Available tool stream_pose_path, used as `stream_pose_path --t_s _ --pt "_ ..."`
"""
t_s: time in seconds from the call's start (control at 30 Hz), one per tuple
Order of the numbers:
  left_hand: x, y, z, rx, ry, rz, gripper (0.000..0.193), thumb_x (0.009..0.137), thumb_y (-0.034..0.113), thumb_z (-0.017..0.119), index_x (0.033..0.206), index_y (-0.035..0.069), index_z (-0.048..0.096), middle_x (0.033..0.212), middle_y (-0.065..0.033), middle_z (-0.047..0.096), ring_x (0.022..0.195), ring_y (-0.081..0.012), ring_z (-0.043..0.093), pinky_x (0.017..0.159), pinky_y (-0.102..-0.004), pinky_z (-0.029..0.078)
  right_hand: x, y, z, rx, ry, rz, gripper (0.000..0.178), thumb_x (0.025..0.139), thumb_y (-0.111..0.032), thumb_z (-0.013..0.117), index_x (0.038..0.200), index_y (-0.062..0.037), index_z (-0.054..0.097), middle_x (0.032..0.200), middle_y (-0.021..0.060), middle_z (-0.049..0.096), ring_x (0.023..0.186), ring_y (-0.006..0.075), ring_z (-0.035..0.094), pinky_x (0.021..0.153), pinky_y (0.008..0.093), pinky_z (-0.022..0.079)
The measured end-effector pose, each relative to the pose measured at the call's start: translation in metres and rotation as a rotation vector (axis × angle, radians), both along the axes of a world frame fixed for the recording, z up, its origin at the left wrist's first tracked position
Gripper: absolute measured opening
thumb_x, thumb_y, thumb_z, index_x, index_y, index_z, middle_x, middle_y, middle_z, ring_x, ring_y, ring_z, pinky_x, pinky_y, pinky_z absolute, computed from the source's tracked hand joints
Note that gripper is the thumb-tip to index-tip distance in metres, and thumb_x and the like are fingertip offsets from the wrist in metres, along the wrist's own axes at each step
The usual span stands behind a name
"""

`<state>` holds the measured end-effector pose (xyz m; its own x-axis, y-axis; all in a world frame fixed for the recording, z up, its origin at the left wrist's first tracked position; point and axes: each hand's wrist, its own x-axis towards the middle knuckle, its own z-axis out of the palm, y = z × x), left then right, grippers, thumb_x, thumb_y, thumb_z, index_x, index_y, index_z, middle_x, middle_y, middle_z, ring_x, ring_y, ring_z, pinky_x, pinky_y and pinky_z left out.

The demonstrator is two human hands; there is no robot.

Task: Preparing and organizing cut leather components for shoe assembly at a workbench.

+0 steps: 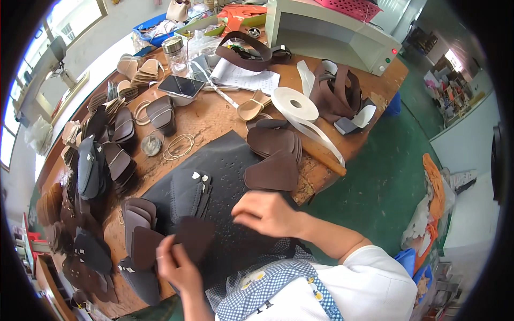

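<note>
My left hand [179,267] grips the edge of a dark brown leather piece [196,238], slightly blurred, above the black mat [241,235]. To its left lies a fanned stack of brown leather pieces [140,211]. My right hand [267,214] hovers over the mat with fingers bent and a little apart; nothing shows between them. Just beyond it are stacked brown rounded pieces [272,168]. Between and beyond my hands rests a stack of dark grey stitched pieces [187,195] with small white tags.
Bundled leather pieces [120,166] crowd the table's left side. Farther back stand a phone on a box [182,86], a glass jar [175,56] and a notebook [243,77]. A white tape roll [294,104], brown straps [337,88] and a grey-white machine [332,40] occupy the far right.
</note>
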<state>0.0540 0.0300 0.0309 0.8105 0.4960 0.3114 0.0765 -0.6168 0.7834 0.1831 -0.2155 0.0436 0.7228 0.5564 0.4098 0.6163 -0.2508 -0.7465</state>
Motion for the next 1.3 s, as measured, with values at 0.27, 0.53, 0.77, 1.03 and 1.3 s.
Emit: stream_pose_path --t_s 0.27,0.53,0.77,1.03,1.3 --pt "0.019 0.032 0.024 0.464 0.023 0.15 0.038 0.088 0.0 0.069 0.126 0.002 0.066 0.128 -0.0185 0.063 0.121 -0.0381 0.058 0.107 -0.0455 0.044 0.042 -0.08 -0.007 -0.346 -0.294 -0.611 0.024 0.081 -0.009 0.081 0.099 -0.0023 0.067 0.092 0.0095 0.065 0.096 0.0304 0.064 0.086 0.0414 0.053" --pt "0.087 -0.012 -0.019 0.664 0.246 -0.202 0.029 0.091 0.013 0.072 0.115 -0.001 0.065 0.121 -0.0168 0.067 0.111 -0.036 0.063 0.092 -0.0432 0.054 0.051 -0.077 -0.015 -0.492 0.015 -0.458 0.028 0.081 -0.015 0.082 0.097 -0.0041 0.062 0.097 0.0083 0.064 0.097 0.0298 0.059 0.083 0.0443 0.049" --pt "0.085 0.004 -0.01 0.554 0.115 -0.183 0.012 0.095 0.009 0.066 0.097 -0.001 0.072 0.1 -0.017 0.077 0.084 -0.0333 0.074 0.077 -0.0415 0.059 0.051 -0.083 -0.02 -0.507 -0.148 -0.361 0.033 0.081 -0.011 0.081 0.107 -0.0034 0.062 0.101 0.0107 0.06 0.103 0.0314 0.058 0.091 0.0434 0.048" --pt "0.02 0.005 0.016 0.54 -0.215 -0.263 0.029 0.083 -0.011 0.067 0.11 -0.003 0.071 0.113 -0.0216 0.075 0.098 -0.0364 0.074 0.085 -0.0411 0.06 0.047 -0.073 -0.012 -0.519 -0.215 -0.432 0.037 0.079 -0.007 0.08 0.111 -0.0018 0.063 0.11 0.0123 0.062 0.109 0.0333 0.059 0.095 0.043 0.05" --pt "-0.037 -0.026 -0.024 0.484 -0.048 -0.477 0.032 0.078 -0.012 0.069 0.11 -0.006 0.072 0.121 -0.0183 0.072 0.116 -0.036 0.069 0.098 -0.0425 0.057 0.062 -0.074 0.001 -0.547 -0.16 -0.372 0.034 0.076 -0.007 0.083 0.104 -0.0023 0.064 0.105 0.0125 0.061 0.105 0.0333 0.058 0.092 0.0441 0.049"
